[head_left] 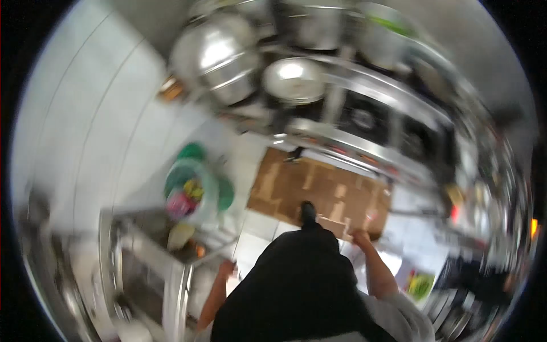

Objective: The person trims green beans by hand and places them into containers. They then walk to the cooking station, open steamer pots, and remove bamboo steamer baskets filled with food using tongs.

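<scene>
My left hand point(227, 269) hangs low beside the steel sink unit point(179, 279), near its right edge. Its fingers are smeared by motion, and I cannot make out anything in it. On the other side of my dark apron point(285, 279), my right hand point(360, 237) is lowered over the edge of the brown cardboard point(285, 182) on the floor. Blur hides how its fingers are set. A white surface point(390, 262) shows beside the right forearm; whether the hand touches it I cannot tell. One dark shoe point(308, 212) is on the cardboard.
Ahead stands a steel stove point(373, 91) with a large pot point(228, 62), a lidded pan point(294, 81) and other pots. A lined green bin point(208, 196) with waste stands at left. White wall tiles point(85, 114) run behind it. Greens point(420, 285) lie low at right, near a cluttered counter point(481, 211).
</scene>
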The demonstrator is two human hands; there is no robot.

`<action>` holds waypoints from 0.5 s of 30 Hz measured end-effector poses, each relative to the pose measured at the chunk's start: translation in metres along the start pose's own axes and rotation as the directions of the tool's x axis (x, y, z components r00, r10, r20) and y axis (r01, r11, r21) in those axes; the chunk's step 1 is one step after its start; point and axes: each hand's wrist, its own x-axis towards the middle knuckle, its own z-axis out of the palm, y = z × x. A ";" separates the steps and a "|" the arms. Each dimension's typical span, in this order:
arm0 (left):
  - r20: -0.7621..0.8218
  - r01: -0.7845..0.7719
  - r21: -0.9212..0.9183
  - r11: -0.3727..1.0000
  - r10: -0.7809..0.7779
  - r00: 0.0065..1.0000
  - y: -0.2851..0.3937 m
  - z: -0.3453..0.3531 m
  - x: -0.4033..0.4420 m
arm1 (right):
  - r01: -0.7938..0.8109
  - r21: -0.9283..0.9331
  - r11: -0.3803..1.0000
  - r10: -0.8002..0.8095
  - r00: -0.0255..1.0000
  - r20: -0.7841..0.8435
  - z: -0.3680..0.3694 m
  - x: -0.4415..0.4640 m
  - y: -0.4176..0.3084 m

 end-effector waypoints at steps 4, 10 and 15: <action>-0.248 0.503 -0.142 0.853 -0.522 0.816 0.012 0.011 0.004 | -0.827 0.514 0.229 0.501 0.553 0.666 -0.083 0.021 -0.009; 0.377 -0.030 -0.926 -0.375 -0.923 -0.075 0.040 -0.004 -0.067 | -0.841 0.396 0.370 0.299 0.511 0.806 -0.146 0.101 -0.015; 0.131 -0.047 -0.991 -0.124 -0.864 -0.487 -0.013 0.027 -0.118 | -0.760 0.618 -0.200 0.385 0.519 0.763 -0.154 0.188 0.009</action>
